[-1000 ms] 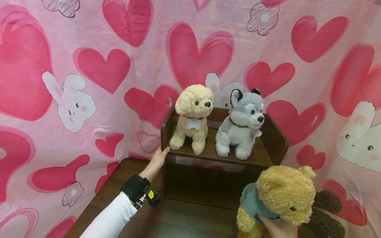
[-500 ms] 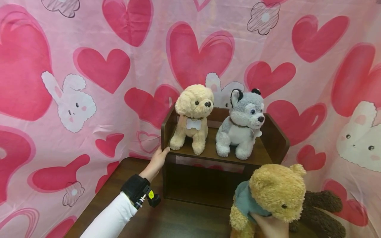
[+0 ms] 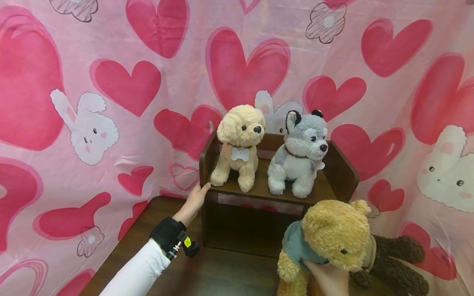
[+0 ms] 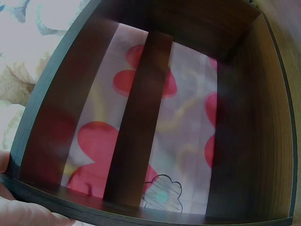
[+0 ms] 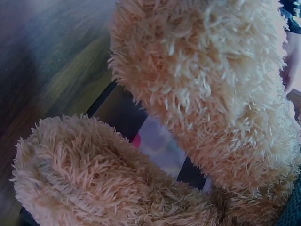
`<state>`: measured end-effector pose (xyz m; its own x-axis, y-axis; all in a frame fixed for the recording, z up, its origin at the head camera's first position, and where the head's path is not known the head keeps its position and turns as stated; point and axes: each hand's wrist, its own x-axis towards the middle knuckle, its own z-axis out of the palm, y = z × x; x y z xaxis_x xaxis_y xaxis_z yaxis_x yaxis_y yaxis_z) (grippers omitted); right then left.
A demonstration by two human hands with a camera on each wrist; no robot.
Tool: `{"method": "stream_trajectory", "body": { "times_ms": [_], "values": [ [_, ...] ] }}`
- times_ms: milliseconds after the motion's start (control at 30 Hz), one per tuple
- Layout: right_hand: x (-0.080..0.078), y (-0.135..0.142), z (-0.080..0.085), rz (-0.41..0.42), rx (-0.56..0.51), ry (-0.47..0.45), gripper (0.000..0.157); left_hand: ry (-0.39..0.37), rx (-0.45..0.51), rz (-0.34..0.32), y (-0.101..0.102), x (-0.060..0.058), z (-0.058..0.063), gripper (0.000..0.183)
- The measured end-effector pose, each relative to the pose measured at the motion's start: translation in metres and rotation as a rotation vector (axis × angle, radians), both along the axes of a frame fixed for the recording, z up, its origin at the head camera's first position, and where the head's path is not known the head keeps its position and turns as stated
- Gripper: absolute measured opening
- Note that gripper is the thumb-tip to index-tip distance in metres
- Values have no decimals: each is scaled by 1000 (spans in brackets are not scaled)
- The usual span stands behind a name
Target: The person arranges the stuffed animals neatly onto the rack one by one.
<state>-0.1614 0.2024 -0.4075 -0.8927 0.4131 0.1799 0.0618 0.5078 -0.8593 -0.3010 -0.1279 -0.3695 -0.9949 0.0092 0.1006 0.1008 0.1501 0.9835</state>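
My left hand (image 3: 193,203) grips the left front edge of a dark wooden shelf unit (image 3: 344,170), thumb at the upper board. In the left wrist view, the fingers (image 4: 28,215) lie on the edge of its lower compartment. At lower right, my right hand (image 3: 331,278) holds a golden-tan teddy bear (image 3: 335,232) in blue-grey knitwear below its head. The bear is in front of the shelf's right side, and shaggy limbs (image 5: 202,89) fill the right wrist view. On the upper board sit a cream plush dog (image 3: 240,142) and a grey-and-white plush husky (image 3: 301,152).
A dark brown plush toy (image 3: 400,257), mostly hidden behind the bear, lies at the right. The shelf stands on a dark wooden table (image 3: 163,209). Behind hangs a pink cloth (image 3: 177,78) printed with hearts and rabbits.
My right hand has carried the teddy bear left and slightly up, uncovering more of the dark brown plush toy. My left hand keeps its grip on the shelf.
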Motion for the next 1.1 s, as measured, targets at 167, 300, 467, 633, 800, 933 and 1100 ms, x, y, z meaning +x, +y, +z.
{"method": "stream_trajectory", "body": {
  "times_ms": [167, 300, 467, 633, 800, 933, 1100],
  "values": [
    [-2, -4, 1, -19, -40, -10, 97, -3, -1, -1, 0, 1, 0, 55],
    [-3, -8, 1, -34, -83, 31, 96, 0, 1, -1, 0, 1, 1, 55],
    [-4, -14, 1, -62, -108, 46, 93, -11, -7, -4, -1, 1, 1, 57],
    [-6, -22, -1, -81, -84, 37, 91, -8, 6, -8, -1, 1, 0, 57],
    [-11, -32, -3, -85, -95, 182, 79, -13, -7, 3, -2, 1, 0, 58],
    [-12, -36, -4, -72, -103, 158, 76, -21, -36, 20, -2, 0, 0, 59],
    [-13, -41, -6, -55, -126, 130, 77, -25, -49, 26, -2, 1, 1, 60]
  ]
}}
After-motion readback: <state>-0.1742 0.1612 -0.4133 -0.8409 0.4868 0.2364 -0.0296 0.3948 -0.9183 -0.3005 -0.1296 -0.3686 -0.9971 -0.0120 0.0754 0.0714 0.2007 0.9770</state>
